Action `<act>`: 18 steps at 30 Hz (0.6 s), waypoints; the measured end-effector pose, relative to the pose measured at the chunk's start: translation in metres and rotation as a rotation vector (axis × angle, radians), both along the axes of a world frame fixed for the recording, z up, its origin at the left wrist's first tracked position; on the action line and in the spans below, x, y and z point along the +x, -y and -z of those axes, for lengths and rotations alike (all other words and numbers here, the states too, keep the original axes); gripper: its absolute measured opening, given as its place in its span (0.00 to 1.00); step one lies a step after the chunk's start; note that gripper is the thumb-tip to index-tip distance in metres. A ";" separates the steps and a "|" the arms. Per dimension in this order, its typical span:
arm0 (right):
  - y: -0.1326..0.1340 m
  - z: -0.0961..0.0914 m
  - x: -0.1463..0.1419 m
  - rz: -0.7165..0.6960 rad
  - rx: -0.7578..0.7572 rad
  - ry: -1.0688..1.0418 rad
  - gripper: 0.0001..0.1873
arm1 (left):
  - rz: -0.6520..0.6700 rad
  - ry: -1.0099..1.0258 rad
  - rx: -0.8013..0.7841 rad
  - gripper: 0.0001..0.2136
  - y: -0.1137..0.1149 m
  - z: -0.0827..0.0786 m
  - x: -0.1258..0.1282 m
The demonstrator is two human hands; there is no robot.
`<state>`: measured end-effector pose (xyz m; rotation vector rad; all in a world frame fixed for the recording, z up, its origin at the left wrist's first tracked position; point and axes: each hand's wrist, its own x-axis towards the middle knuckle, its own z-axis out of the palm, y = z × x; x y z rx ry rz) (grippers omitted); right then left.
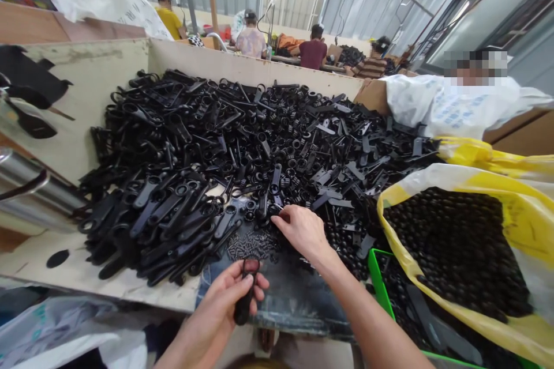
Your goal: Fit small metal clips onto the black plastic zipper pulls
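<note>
Close to the table's front edge, my left hand (236, 294) is closed around a black handle with a ring end (243, 307), its ring pointing up and away from me. Farther forward, my right hand (302, 230) reaches to the near side of the pile, thumb and forefinger pinched together; whatever they hold is too small to make out. Just beyond those fingertips lie black ring parts and a black lever (276, 176). Between the two hands is a small heap of metal pins or screws (251, 245) on a dark blue cloth (298, 300).
A heap of black ring-ended handles (182, 132) fills the walled table. Flat black plates (341, 184) lie to the right. A yellow-white bag (389, 230) of black beads and a green bin (377, 277) stand at right. A metal cylinder (38, 196) is at left. Several people sit beyond.
</note>
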<state>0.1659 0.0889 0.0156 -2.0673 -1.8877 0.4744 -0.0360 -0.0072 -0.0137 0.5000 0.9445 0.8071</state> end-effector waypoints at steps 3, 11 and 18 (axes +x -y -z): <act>0.003 0.005 0.017 0.010 0.041 -0.108 0.10 | 0.001 0.038 -0.063 0.20 0.001 -0.002 -0.003; 0.057 0.008 0.041 0.002 0.202 -0.292 0.18 | 0.023 0.006 -0.055 0.26 -0.001 -0.017 0.014; 0.083 0.023 0.031 -0.167 0.417 -0.140 0.17 | 0.049 -0.048 -0.051 0.29 0.004 -0.013 0.036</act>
